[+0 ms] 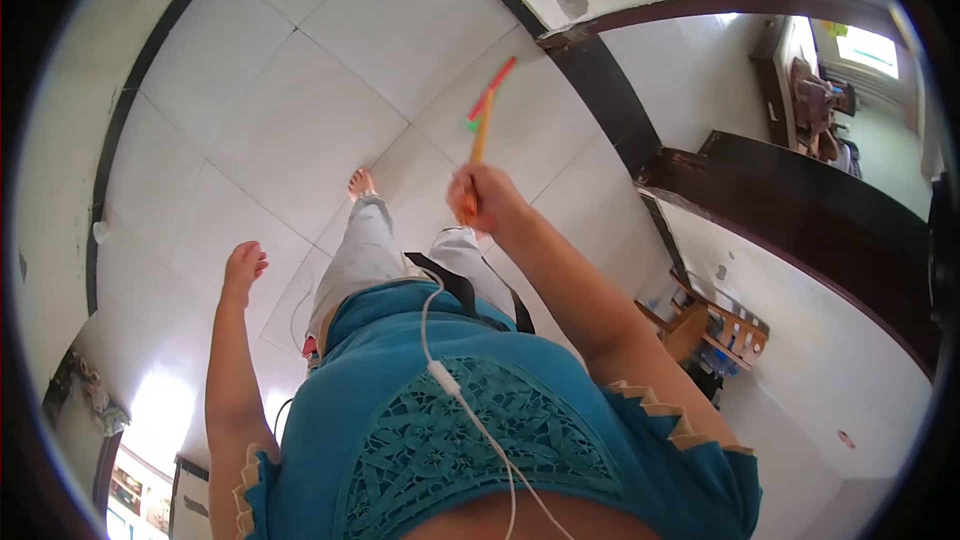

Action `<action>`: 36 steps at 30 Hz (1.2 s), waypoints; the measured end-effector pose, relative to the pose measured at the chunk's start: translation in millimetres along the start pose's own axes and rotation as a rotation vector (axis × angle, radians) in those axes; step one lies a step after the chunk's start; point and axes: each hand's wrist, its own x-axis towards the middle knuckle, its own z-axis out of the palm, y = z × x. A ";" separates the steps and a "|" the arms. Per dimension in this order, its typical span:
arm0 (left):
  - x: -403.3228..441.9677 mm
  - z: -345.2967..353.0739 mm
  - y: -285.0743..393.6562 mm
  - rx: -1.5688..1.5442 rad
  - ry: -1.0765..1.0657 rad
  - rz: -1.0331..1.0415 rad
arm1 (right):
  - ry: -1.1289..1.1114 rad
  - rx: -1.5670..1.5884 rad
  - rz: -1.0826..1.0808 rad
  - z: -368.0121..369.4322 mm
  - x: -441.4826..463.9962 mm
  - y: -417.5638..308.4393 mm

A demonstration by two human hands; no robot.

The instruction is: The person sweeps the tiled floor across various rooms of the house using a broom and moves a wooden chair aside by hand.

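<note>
My right hand (484,194) is wrapped around an orange-yellow stick (481,140) and holds it out in front of me, over the floor. A thin red crosspiece (493,90) with a bit of green sits slanted at the stick's far end; it is slightly blurred, and I cannot tell what kind of tool it is. At my left side hangs my left hand (246,265), its fingers loosely bent and nothing visible in them. One bare foot (361,183) shows ahead on the tiles; the other is mostly hidden behind the right hand.
Pale floor tiles (270,120) stretch ahead, edged by dark borders. To the right, a doorway with a dark sill (790,210) opens on another room. A wooden chair (735,335) stands at the lower right. A white cable (445,377) hangs down my front.
</note>
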 end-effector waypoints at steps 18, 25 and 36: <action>43.5 -28.1 52.5 0.044 -0.113 0.083 | 0.023 0.448 0.103 14.6 -14.5 24.0; 44.4 -6.6 79.6 0.224 -0.133 0.070 | -0.280 0.682 0.067 -69.0 -63.7 5.9; 38.0 157.1 182.0 0.294 -0.167 0.209 | 0.305 0.505 -0.243 -271.2 -183.0 -29.8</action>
